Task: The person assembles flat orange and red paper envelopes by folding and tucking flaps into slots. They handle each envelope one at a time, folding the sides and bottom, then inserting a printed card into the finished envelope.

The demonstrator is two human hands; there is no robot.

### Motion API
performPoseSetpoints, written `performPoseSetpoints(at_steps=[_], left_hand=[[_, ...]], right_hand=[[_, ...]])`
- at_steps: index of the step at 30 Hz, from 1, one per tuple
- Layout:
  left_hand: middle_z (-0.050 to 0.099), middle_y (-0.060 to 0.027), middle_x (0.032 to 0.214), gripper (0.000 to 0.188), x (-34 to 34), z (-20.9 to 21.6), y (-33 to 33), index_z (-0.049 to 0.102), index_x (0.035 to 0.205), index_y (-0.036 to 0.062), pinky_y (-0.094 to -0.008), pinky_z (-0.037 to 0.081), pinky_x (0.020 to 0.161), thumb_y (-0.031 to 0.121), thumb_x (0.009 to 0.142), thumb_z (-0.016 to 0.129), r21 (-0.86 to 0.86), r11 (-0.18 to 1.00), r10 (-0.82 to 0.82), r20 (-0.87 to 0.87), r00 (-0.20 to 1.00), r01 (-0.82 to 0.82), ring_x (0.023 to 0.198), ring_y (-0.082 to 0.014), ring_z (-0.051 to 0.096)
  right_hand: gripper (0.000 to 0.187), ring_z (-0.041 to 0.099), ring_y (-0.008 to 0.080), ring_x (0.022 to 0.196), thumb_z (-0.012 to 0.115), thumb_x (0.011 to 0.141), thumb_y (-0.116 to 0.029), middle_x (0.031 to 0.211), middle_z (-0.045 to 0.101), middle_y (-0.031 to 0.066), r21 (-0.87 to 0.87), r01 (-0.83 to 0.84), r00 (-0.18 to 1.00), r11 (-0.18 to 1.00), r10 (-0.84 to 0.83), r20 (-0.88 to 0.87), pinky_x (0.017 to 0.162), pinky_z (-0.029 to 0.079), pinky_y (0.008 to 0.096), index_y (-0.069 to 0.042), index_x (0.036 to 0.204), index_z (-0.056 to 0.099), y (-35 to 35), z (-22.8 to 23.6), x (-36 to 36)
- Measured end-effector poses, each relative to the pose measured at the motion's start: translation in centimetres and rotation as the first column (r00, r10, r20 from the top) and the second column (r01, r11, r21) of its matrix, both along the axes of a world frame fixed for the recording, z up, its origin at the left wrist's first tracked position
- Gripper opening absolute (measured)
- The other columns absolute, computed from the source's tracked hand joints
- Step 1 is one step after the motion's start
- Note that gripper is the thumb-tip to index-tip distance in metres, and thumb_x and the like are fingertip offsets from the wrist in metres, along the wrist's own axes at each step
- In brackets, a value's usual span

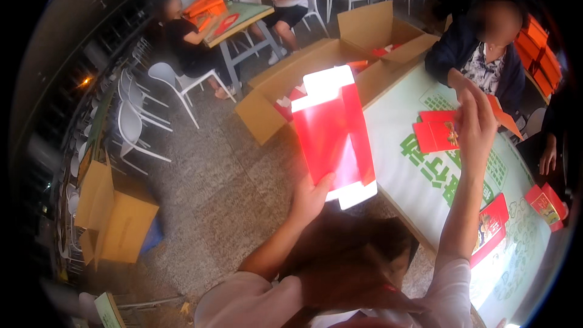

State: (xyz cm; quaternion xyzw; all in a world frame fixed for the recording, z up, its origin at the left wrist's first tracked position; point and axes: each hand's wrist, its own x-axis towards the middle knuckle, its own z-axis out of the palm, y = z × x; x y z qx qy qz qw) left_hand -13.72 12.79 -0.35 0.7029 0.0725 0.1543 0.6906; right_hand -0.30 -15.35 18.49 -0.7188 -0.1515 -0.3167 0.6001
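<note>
Head view: a flat red carton blank (333, 136) with white end flaps is held up at the centre of the frame, above the floor and just at 9 o'clock of the table (419, 188) edge. The left hand (310, 197) pinches its lower edge, fingers closed on the card; the right hand (477, 124), raised at 3 o'clock, appears loosely open and empty, though blur makes this uncertain. Judged light, thin, stiff along its creases yet easily bent, with a glossy, probably slippery face, the blank is best gripped at an edge or along a fold. Glare washes out its upper flap; the left fingertips behind the card are hidden, and a dark shape at 6 o'clock cannot be identified.
</note>
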Motion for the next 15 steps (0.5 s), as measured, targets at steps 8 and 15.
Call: performPoseSetpoints(at_steps=[8, 15], left_hand=[[0.07, -0.008, 0.109, 0.033, -1.8, 4.2, -1.5, 0.063, 0.124, -0.0015, -0.03, 0.05, 0.088, 0.019, 0.099, 0.06, 0.15, 0.988, 0.059, -0.081, 0.995, -0.047, 0.1, -0.0132, 0.064], [0.069, -0.0055, 0.097, 0.032, -1.6, 3.5, -1.6, 0.064, 0.119, -0.0013, -0.0319, 0.051, 0.082, 0.022, 0.098, 0.06, 0.031, 0.999, 0.023, -0.049, 0.999, -0.022, 0.088, -0.0141, 0.063]], right_hand=[[0.034, 0.038, 0.0009, 0.051, 0.05, 0.106, -0.013, 0.067, 0.051, -0.0021, 0.189, 0.097, 0.966, 0.977, -0.138, 0.217, 0.047, 0.025, 0.0175, 0.003, 0.134, 0.058, -1.7, 1.3, -4.7], [0.041, 0.041, 0.0025, 0.053, 0.049, 0.105, -0.015, 0.07, 0.053, 0.0016, 0.283, 0.027, 0.968, 0.959, -0.096, 0.23, 0.048, 0.028, 0.0164, 0.003, 0.142, 0.051, -1.8, 1.4, -5.6]])
